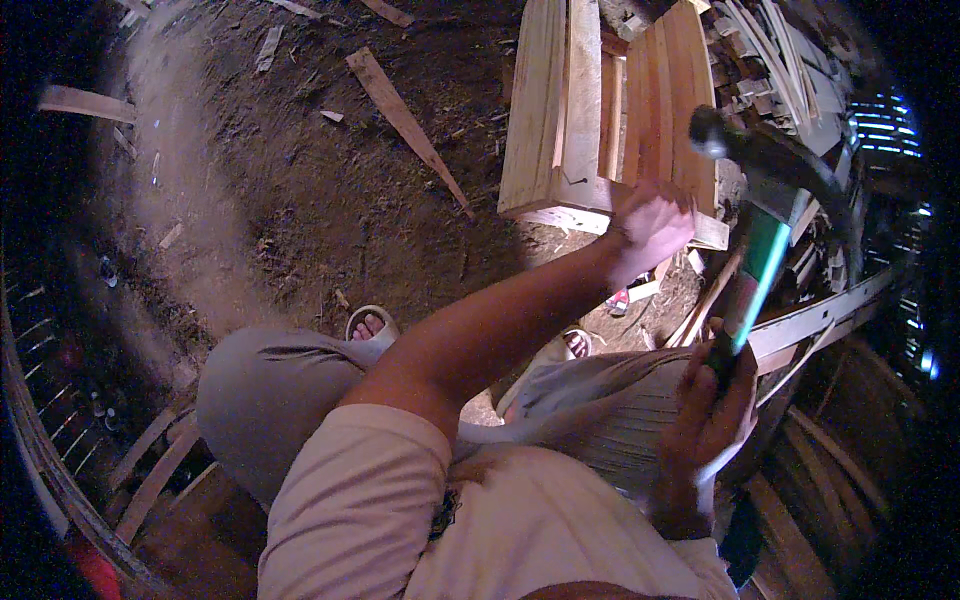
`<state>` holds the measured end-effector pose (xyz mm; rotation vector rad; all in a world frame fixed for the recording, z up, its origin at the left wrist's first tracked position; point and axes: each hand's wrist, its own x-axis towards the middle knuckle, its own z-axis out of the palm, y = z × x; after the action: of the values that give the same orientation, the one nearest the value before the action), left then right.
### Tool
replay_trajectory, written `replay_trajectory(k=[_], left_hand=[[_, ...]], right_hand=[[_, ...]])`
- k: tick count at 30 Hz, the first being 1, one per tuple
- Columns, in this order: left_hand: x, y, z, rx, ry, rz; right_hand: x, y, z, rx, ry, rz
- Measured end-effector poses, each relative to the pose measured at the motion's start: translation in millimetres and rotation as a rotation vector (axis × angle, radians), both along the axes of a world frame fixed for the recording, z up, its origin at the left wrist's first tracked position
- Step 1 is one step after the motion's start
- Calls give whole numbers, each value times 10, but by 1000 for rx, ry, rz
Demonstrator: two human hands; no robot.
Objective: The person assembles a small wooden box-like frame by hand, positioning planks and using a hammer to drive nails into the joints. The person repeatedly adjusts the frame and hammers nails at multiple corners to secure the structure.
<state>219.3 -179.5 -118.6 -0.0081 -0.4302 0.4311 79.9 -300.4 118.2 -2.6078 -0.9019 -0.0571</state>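
Observation:
My right hand (708, 405) is wrapped round the dark grip of a claw hammer (764, 255) with a shiny green handle. The hammer is raised, its metal head up and to the right of the wooden box. My left hand (655, 228), slightly blurred, is at the near end of a long box of pale boards (540, 120). Its fingers are curled closed against the end board, and what they hold, if anything, is hidden. A bent dark nail (574, 180) sticks out of the box's near end, left of that hand.
A heap of wood offcuts and thin strips (790, 80) lies right of the box. A long wood splinter (408, 125) lies on the dirt floor (300, 200) at left. A pale beam (825, 318) runs past my right hand. My sandalled feet are below the box.

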Motion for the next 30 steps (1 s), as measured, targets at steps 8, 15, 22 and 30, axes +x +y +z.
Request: replay_trajectory(k=[8, 15, 22, 30], left_hand=[[78, 103, -357, -102, 190, -152], [-210, 313, 615, 1833, 747, 829], [-884, 159, 1031, 2626, 191, 1435], [-2107, 1822, 1557, 2658, 8, 601]], right_hand=[[284, 494, -55, -49, 82, 97], [1313, 924, -244, 135, 157, 201], [1548, 730, -249, 188, 140, 161], [1497, 843, -574, 205, 145, 156]])
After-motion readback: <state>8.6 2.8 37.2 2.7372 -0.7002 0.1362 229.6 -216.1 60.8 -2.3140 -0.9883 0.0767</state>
